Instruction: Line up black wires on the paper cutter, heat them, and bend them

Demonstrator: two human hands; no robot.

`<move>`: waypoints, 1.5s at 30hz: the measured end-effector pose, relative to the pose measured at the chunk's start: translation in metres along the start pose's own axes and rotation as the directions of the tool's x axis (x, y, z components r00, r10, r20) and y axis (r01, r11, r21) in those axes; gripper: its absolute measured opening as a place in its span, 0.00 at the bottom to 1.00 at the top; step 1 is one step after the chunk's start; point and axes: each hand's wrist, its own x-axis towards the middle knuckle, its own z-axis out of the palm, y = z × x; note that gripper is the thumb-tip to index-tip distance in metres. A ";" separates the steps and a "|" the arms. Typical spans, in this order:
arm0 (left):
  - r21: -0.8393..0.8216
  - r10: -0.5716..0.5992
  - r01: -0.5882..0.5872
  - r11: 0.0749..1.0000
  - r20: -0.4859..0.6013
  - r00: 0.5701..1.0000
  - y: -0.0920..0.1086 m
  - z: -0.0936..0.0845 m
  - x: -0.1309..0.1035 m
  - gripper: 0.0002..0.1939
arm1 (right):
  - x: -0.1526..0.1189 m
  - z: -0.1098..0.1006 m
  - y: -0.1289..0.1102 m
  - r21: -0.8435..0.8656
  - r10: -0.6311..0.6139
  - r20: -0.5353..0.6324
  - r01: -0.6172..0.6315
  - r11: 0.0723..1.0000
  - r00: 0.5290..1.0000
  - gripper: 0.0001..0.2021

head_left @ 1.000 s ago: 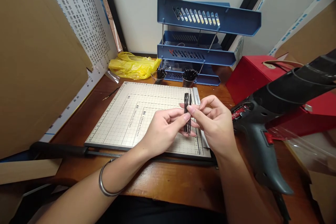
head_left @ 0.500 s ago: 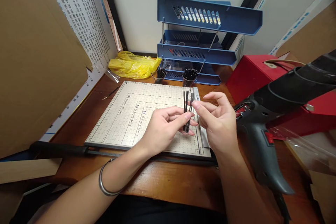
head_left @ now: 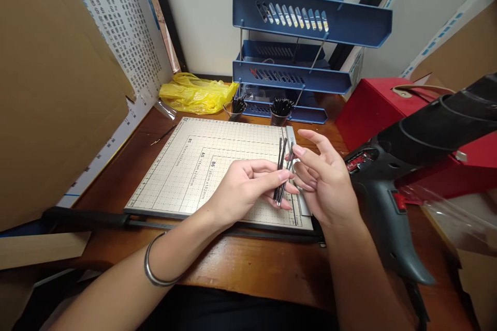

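Several thin black strips [head_left: 280, 165] stand nearly upright, pinched between the thumb and fingers of my left hand [head_left: 248, 186]. Their lower ends look light and stick out below the thumb. Right beside them is my right hand [head_left: 326, 176], its thumb and a finger closed at the upper part of the rightmost strips. Its index finger is raised. Both hands are over the right side of a cream paper-cutter board [head_left: 166, 176] printed with grid lines. Behind the board, two small cups hold bundles of black strips, one on the left [head_left: 237, 107] and one on the right [head_left: 281, 109].
A grey and black heat gun [head_left: 388, 191] is close on the right, before a red box [head_left: 368, 103]. Blue tray shelves [head_left: 287, 75] and a yellow plastic bag [head_left: 198, 94] stand at the back. The cutter's black handle [head_left: 85, 218] lies along the front left.
The strips have shifted slightly right and spread apart at the top. My right hand has moved a little to the right, and the rightmost strips now lean toward it.
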 end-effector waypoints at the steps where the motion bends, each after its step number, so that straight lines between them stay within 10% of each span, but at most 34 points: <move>1: -0.007 -0.004 0.005 1.000 0.000 1.000 0.000 0.000 0.000 0.10 | 0.000 0.000 0.000 0.006 0.001 0.003 -0.001 1.000 1.000 0.27; 45: -0.058 0.062 -0.059 0.997 0.055 0.997 -0.005 -0.002 0.003 0.06 | 0.001 -0.006 -0.005 0.147 0.276 0.153 -0.298 0.943 0.949 0.20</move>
